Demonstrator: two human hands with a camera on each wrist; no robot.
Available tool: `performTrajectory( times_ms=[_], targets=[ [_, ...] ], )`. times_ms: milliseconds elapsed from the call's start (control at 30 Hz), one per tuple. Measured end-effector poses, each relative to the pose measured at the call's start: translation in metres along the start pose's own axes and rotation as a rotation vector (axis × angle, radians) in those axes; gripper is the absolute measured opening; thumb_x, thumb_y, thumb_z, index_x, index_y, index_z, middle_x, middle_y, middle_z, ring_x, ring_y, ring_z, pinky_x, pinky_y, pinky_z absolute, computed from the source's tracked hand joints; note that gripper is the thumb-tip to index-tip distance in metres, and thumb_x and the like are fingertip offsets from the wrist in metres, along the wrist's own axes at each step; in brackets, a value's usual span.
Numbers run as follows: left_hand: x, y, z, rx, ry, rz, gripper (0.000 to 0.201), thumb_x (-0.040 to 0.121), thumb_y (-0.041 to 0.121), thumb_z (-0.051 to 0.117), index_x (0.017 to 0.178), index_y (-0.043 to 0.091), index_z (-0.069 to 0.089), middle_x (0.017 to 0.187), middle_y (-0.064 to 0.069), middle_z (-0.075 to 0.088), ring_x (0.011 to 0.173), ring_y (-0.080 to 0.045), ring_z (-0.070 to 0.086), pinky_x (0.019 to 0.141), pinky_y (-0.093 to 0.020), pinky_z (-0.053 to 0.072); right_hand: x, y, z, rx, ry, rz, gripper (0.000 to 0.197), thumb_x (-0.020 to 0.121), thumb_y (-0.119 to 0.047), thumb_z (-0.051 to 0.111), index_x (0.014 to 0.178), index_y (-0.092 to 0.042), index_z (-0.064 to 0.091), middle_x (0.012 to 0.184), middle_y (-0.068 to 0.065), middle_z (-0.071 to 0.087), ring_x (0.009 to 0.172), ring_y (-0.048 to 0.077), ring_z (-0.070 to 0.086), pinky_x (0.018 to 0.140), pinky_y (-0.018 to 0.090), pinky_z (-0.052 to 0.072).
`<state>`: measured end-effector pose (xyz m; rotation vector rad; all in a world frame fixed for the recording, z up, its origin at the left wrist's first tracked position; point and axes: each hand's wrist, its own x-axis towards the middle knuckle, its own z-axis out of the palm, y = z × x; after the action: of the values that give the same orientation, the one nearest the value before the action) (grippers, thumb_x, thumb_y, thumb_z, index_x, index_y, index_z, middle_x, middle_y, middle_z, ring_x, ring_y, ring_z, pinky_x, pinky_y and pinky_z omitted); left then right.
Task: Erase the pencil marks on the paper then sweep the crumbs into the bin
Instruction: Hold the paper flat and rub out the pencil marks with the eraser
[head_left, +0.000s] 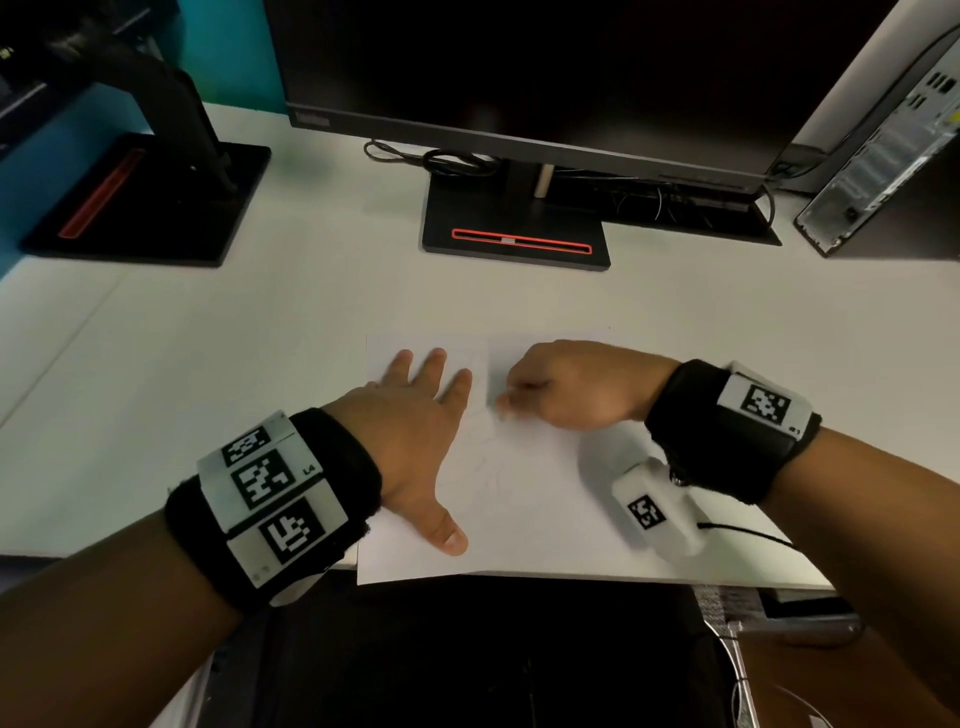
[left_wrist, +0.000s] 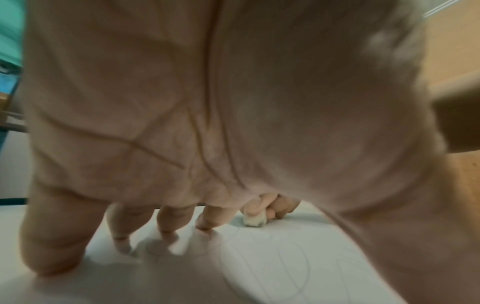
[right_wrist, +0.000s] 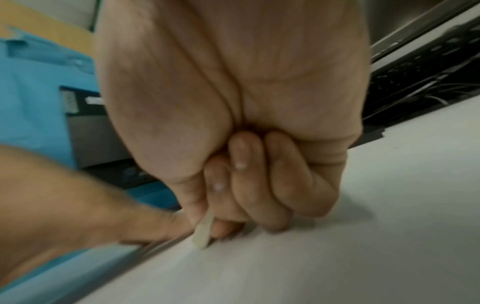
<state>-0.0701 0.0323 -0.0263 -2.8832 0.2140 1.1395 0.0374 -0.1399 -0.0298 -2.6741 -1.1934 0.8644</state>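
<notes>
A white sheet of paper (head_left: 524, 509) with faint pencil loops (left_wrist: 291, 261) lies at the desk's near edge. My left hand (head_left: 415, 415) presses flat on the sheet's left part, fingers straight and spread. My right hand (head_left: 561, 387) is curled just to its right and pinches a small whitish eraser (left_wrist: 255, 221) whose lower end touches the paper. In the right wrist view the eraser (right_wrist: 203, 232) pokes out between thumb and fingers. No bin and no crumbs show.
A monitor stand (head_left: 514, 228) with cables stands behind the paper. A second black stand (head_left: 150, 202) is at the far left and a computer tower (head_left: 883, 156) at the far right. The white desk (head_left: 208, 364) ends just below the paper.
</notes>
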Motion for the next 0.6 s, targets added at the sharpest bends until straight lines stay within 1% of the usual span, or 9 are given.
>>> performTrajectory(
  times_ms=[67, 133, 167, 233, 300, 367, 467, 500, 600],
  targets=[
    [0.0, 0.0, 0.0, 0.002, 0.003, 0.0, 0.155, 0.06, 0.077, 0.078, 0.154, 0.018, -0.029, 0.16, -0.01, -0.037, 0.15, -0.037, -0.024, 0.122, -0.053, 0.012, 0.003, 0.008, -0.01, -0.005, 0.058, 0.057, 0.045, 0.103, -0.039, 0.046, 0.066, -0.013, 0.051, 0.07, 0.001, 0.053, 0.068, 0.019, 0.048, 0.061, 0.031, 0.037],
    [0.0, 0.0, 0.001, 0.002, 0.005, -0.001, 0.155, 0.06, 0.077, 0.078, 0.154, 0.018, -0.029, 0.16, -0.01, -0.036, 0.15, -0.037, -0.024, 0.122, -0.054, 0.012, 0.005, 0.013, -0.015, -0.02, 0.103, 0.092, 0.046, 0.103, -0.04, 0.045, 0.066, -0.014, 0.051, 0.074, 0.003, 0.056, 0.072, 0.021, 0.051, 0.061, 0.03, 0.037],
    [0.0, 0.0, 0.001, 0.0, 0.003, -0.001, 0.155, 0.06, 0.077, 0.078, 0.154, 0.018, -0.029, 0.16, -0.01, -0.037, 0.15, -0.037, -0.024, 0.122, -0.054, 0.012, 0.005, 0.012, -0.013, -0.033, 0.097, 0.08, 0.045, 0.103, -0.041, 0.044, 0.068, -0.015, 0.052, 0.076, 0.002, 0.057, 0.073, 0.021, 0.052, 0.062, 0.031, 0.037],
    [0.0, 0.0, 0.001, -0.002, -0.002, -0.001, 0.154, 0.06, 0.077, 0.078, 0.154, 0.018, -0.029, 0.16, -0.01, -0.037, 0.15, -0.037, -0.025, 0.122, -0.053, 0.012, 0.004, 0.005, -0.003, -0.046, 0.033, 0.015, 0.042, 0.104, -0.043, 0.043, 0.071, -0.018, 0.054, 0.079, 0.0, 0.058, 0.076, 0.019, 0.054, 0.066, 0.031, 0.039],
    [0.0, 0.0, 0.001, 0.003, 0.0, 0.0, 0.154, 0.06, 0.077, 0.078, 0.154, 0.018, -0.03, 0.16, -0.01, -0.037, 0.15, -0.037, -0.025, 0.122, -0.053, 0.012, 0.001, 0.001, 0.001, -0.027, -0.004, -0.016, 0.041, 0.103, -0.043, 0.043, 0.074, -0.017, 0.055, 0.079, 0.0, 0.058, 0.075, 0.018, 0.054, 0.068, 0.031, 0.041],
    [0.0, 0.0, 0.001, -0.005, -0.002, 0.0, 0.154, 0.06, 0.077, 0.078, 0.154, 0.018, -0.029, 0.16, -0.009, -0.037, 0.15, -0.037, -0.025, 0.122, -0.053, 0.012, 0.005, 0.009, -0.007, -0.047, 0.043, 0.032, 0.043, 0.104, -0.043, 0.043, 0.074, -0.015, 0.056, 0.079, 0.0, 0.058, 0.076, 0.02, 0.054, 0.067, 0.032, 0.04],
    [-0.001, 0.0, 0.001, -0.01, -0.002, 0.001, 0.154, 0.06, 0.076, 0.078, 0.154, 0.018, -0.029, 0.16, -0.009, -0.037, 0.15, -0.037, -0.025, 0.122, -0.053, 0.011, 0.009, 0.015, -0.013, -0.044, 0.125, 0.076, 0.046, 0.104, -0.041, 0.041, 0.067, -0.016, 0.051, 0.074, 0.001, 0.055, 0.074, 0.022, 0.052, 0.06, 0.03, 0.036],
    [-0.001, 0.0, 0.001, -0.008, 0.0, 0.0, 0.154, 0.06, 0.077, 0.078, 0.154, 0.018, -0.03, 0.16, -0.009, -0.038, 0.15, -0.037, -0.025, 0.122, -0.053, 0.011, 0.009, 0.012, -0.01, -0.051, 0.12, 0.059, 0.045, 0.105, -0.041, 0.041, 0.067, -0.017, 0.049, 0.074, 0.0, 0.054, 0.073, 0.021, 0.052, 0.061, 0.029, 0.035],
    [0.0, 0.001, 0.001, -0.008, 0.004, 0.0, 0.155, 0.06, 0.077, 0.079, 0.154, 0.018, -0.03, 0.16, -0.009, -0.038, 0.15, -0.037, -0.025, 0.122, -0.052, 0.012, 0.006, 0.002, 0.002, -0.05, 0.048, -0.02, 0.043, 0.104, -0.043, 0.041, 0.068, -0.02, 0.05, 0.075, -0.005, 0.054, 0.071, 0.013, 0.051, 0.064, 0.029, 0.037]
  ],
)
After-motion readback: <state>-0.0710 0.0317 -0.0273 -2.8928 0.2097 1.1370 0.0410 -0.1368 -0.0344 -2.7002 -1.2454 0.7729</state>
